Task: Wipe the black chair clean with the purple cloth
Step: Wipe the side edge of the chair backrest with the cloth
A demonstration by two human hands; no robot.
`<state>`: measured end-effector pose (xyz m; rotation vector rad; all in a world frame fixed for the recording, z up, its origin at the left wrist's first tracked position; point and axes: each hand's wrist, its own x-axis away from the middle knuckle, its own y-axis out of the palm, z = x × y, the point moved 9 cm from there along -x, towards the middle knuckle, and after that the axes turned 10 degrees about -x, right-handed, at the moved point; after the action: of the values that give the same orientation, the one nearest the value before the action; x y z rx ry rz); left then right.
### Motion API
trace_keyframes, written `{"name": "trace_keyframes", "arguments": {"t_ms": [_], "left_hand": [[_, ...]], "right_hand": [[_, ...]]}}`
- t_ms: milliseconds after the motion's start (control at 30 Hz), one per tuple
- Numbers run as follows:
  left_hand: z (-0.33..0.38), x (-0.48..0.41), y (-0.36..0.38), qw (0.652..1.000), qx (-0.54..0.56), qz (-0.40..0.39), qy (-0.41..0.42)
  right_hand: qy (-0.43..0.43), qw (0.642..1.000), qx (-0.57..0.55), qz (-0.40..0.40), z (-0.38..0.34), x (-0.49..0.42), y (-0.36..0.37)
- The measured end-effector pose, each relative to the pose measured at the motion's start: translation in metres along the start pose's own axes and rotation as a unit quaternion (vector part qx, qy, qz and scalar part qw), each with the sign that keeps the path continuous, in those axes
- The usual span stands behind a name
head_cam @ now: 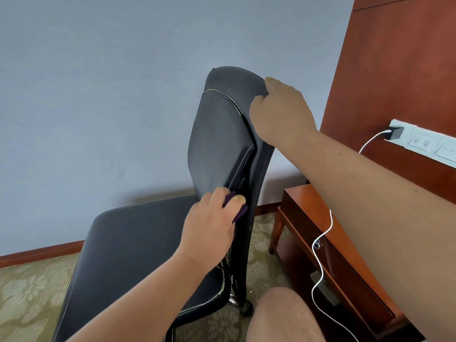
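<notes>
A blue-grey wall [98,95] and a patterned carpet [29,292] fill the left of the frame. The black chair [128,243] is shown at centre, its seat at lower left and its backrest [217,134] rising toward upper centre. At the base of the backrest, in mid-frame, the purple cloth [240,212] is pinched under the thumb of the left hand [209,225] and pressed against the backrest's side edge; only a small part of the cloth is visible. The top corner of the backrest is gripped by the right hand [281,112], fingers curled over it. At lower right, a wooden bedside table [345,243] is crossed by a white cable [323,233], which is plugged into a black charger [396,132] at the right edge.
</notes>
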<state>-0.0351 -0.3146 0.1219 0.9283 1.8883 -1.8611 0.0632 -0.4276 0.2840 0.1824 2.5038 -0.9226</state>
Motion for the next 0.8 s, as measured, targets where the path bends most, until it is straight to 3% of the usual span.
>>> {"name": "trace_keyframes", "arguments": {"t_ms": [333,667,800], "left_hand": [[0.005,0.055,0.054,0.99,-0.058,-0.1,0.077],[-0.001,-0.02,-0.014,0.997,-0.021,-0.007,0.067],[-0.013,-0.029,-0.03,0.998,0.044,0.036,-0.015]], "right_hand": [[-0.009,1.0,-0.003,0.012,-0.002,0.001,-0.002],[-0.009,1.0,-0.011,0.012,-0.001,0.0,-0.001],[-0.011,1.0,0.0,0.016,-0.002,-0.001,-0.001]]}}
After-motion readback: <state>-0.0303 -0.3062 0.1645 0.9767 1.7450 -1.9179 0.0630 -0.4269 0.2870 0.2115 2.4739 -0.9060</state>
